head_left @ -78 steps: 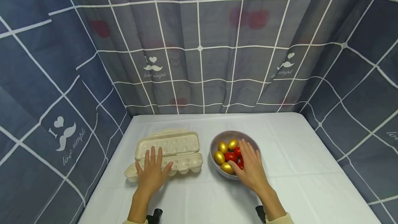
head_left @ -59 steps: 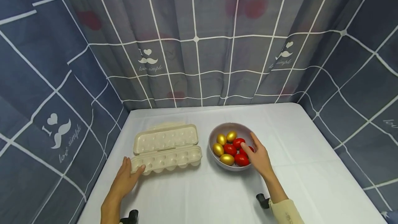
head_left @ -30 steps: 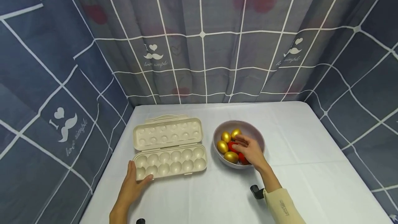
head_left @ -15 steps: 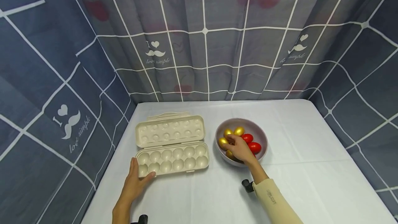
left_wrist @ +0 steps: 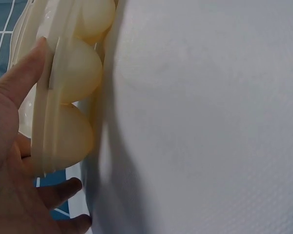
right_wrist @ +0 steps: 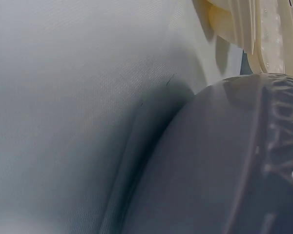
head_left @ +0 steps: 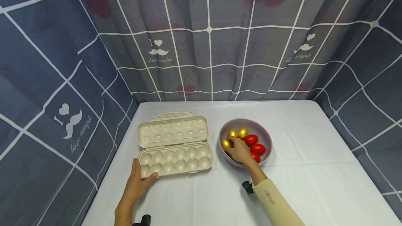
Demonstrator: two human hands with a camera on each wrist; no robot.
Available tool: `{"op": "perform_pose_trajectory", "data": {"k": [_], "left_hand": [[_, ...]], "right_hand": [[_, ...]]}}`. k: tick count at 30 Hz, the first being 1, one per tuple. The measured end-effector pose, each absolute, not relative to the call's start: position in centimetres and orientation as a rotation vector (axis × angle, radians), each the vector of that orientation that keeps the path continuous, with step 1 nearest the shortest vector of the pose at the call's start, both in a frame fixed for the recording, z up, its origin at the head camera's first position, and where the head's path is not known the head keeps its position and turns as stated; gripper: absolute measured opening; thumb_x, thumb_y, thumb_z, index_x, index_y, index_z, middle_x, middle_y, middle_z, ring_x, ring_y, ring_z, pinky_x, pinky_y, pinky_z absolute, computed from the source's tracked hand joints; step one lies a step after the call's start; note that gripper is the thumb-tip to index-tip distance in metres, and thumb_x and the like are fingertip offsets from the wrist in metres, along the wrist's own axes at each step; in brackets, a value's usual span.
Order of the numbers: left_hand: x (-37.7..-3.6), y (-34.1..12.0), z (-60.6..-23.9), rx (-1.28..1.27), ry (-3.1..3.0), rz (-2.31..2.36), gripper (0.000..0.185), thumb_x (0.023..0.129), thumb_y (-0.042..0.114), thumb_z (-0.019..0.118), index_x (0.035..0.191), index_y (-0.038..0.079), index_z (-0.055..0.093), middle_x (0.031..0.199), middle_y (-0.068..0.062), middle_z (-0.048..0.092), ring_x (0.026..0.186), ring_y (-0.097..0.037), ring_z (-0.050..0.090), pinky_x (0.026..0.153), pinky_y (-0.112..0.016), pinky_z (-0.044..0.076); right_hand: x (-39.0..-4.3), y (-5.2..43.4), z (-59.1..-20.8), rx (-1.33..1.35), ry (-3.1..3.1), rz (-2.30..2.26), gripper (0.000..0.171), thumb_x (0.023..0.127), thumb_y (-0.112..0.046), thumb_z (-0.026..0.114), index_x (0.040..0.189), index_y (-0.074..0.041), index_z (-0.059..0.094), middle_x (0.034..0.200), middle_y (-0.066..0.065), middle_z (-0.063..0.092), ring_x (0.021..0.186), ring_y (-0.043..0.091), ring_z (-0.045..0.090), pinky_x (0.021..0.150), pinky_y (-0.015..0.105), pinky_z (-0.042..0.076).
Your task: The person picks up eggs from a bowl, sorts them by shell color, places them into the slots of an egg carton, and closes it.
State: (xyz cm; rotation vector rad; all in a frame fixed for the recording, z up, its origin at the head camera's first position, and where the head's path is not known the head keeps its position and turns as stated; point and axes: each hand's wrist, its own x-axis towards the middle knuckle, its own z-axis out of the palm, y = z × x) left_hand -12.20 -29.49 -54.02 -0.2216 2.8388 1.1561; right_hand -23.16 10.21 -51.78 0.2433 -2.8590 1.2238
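In the head view, a cream plastic egg carton (head_left: 176,158) lies with its lid open, its cups bare. My left hand (head_left: 135,184) grips its near left corner, and the left wrist view shows the thumb (left_wrist: 27,70) on the rim of the carton (left_wrist: 78,68). My right hand (head_left: 241,151) is inside a mauve bowl (head_left: 265,133), pinching a gold egg (head_left: 225,144) between thumb and fingertips at the left side. Two more gold eggs (head_left: 243,133) and several red eggs (head_left: 257,148) lie around it. The hand hides part of the bowl's near left.
Carton and bowl stand side by side on a white-covered table (head_left: 298,142). Dark grid-patterned curtains (head_left: 188,44) close in the back and sides. The right wrist view shows mostly the bowl's outer wall (right_wrist: 200,161), with the carton beyond it.
The right hand has moved left within the bowl, from over the red eggs to a gold one, and closed on it. The left hand has moved from over the carton to its corner.
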Motion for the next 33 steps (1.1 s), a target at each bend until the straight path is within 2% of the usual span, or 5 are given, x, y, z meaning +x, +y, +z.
{"op": "perform_pose_trajectory", "data": {"k": [12,19,23,26,33], "left_hand": [[-12.3,-29.4,-53.9,-0.269,2.811,1.138,0.116,0.089,0.046,0.070,0.150,-0.009,-0.011,0.158,-0.030,-0.015,0.144,-0.049,-0.005,0.115,-0.059,0.006],[-12.4,-29.3,-54.0,-0.271,2.797,1.173,0.116,0.088,0.044,0.072,0.151,-0.009,-0.010,0.158,-0.029,-0.016,0.145,-0.047,-0.007,0.115,-0.058,0.004],[-12.5,-29.2,-54.0,-0.267,2.801,1.173,0.116,0.088,0.045,0.072,0.151,-0.010,-0.009,0.158,-0.030,-0.014,0.145,-0.047,-0.006,0.115,-0.058,0.005],[-12.4,-29.4,-54.0,-0.277,2.821,1.175,0.116,0.087,0.043,0.073,0.150,-0.011,-0.008,0.158,-0.031,-0.013,0.144,-0.049,-0.005,0.115,-0.059,0.006],[-12.2,-29.4,-54.3,-0.305,2.810,1.200,0.117,0.087,0.043,0.073,0.151,-0.010,-0.009,0.158,-0.031,-0.013,0.143,-0.050,-0.004,0.114,-0.061,0.007]], "right_hand": [[-22.4,9.3,-51.3,0.044,-2.601,1.383,0.039,0.080,-0.016,0.077,0.113,-0.002,0.063,0.101,0.012,0.070,0.088,0.026,0.065,0.082,0.042,0.053],[-19.7,4.6,-48.2,0.187,-2.099,1.858,0.037,0.079,0.009,0.074,0.108,0.014,0.054,0.104,0.029,0.062,0.097,0.039,0.062,0.084,0.049,0.055],[-19.9,0.7,-50.2,0.331,-2.038,1.894,0.039,0.076,0.011,0.077,0.110,0.008,0.059,0.105,0.022,0.064,0.097,0.036,0.062,0.085,0.046,0.055],[-20.0,-2.7,-51.6,0.433,-2.081,1.856,0.036,0.076,0.001,0.082,0.107,-0.002,0.064,0.102,0.011,0.068,0.093,0.027,0.067,0.081,0.037,0.057],[-19.4,-8.4,-53.8,0.545,-2.320,1.672,0.035,0.079,-0.010,0.083,0.107,-0.006,0.062,0.099,0.006,0.070,0.088,0.017,0.067,0.074,0.026,0.055]]}}
